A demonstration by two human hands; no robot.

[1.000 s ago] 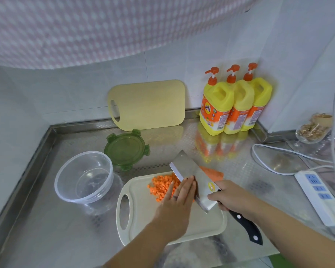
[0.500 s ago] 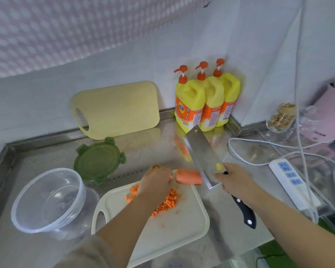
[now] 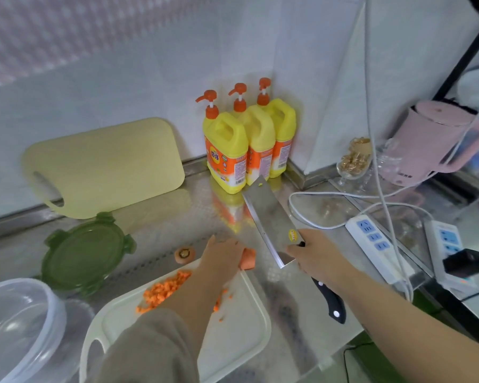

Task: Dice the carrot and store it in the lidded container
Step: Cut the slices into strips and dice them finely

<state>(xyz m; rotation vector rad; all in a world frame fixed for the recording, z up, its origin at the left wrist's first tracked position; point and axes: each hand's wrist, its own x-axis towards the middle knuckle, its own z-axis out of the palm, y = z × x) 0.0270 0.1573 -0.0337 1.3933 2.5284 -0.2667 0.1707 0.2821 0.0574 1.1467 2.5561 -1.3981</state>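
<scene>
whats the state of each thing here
container: empty, lid off
lid: flat on the counter beside the container
carrot piece: uncut, gripped by left hand
diced carrot: piled on the white board
knife: gripped by right hand, blade off the board
yellow board: leaning on the wall

My left hand [image 3: 221, 257] held the carrot [image 3: 248, 258] at the far right corner of the white board [image 3: 241, 327], fingers seemingly curled over it, though my hand hid them. My right hand [image 3: 315, 258] gripped the knife [image 3: 268, 217] at its black handle, the blade above the counter [image 3: 163, 222], right of the board, pointing toward the bottles [image 3: 233, 150]. The dice [image 3: 166, 288] lay heaped on the board beside my left forearm. The carrot top [image 3: 185, 254] sat just beyond the board. The green lid [image 3: 83, 252] and the container [image 3: 20, 327] stood to the left.
</scene>
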